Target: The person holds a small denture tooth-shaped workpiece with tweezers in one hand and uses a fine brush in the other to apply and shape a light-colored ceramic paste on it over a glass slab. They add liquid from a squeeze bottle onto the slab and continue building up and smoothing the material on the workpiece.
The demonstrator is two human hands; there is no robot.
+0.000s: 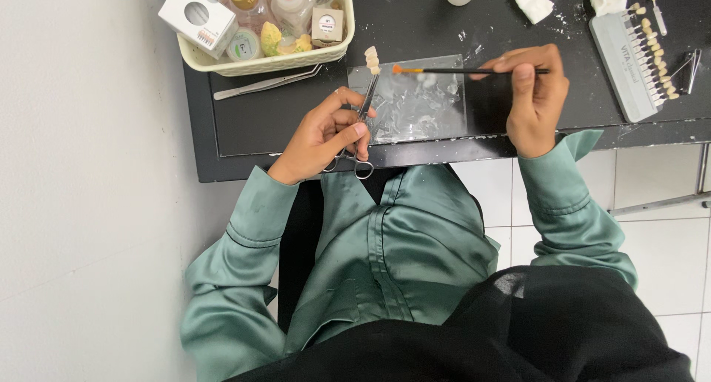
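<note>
Over a dark surface [281,123], seen from above by a head-worn camera, a person in a green satin shirt worked with both hands. Their left hand [322,137] held a pair of metal locking forceps [355,141], fingers [348,134] curled closed around the handle loops and the shaft. At the forceps' tip sat a small row of cream-coloured dental crowns [372,59], raised just above the far edge of a clear glass mixing slab [415,104] that carried wet, shiny smears.

Their right hand [535,100] pinched a thin dark-handled brush [474,71], fingers closed on its handle, the shaft lying nearly level. The orange brush tip [398,69] hovered just beside the crowns, very near but apparently not touching.

Judging from this, the step in hand was applying material to the crowns by brush, with the brush about to meet the work. The next move seemed to call for a small, steady leftward approach of the tip while the forceps stayed still.

Behind the slab stood a cream basket [341,52] of small jars and a white box. A pair of tweezers [266,83] lay in front of it. To the right rested a grey tooth shade guide [637,56] with its row of sample teeth, and white tissues [532,0] lay near the back edge.
</note>
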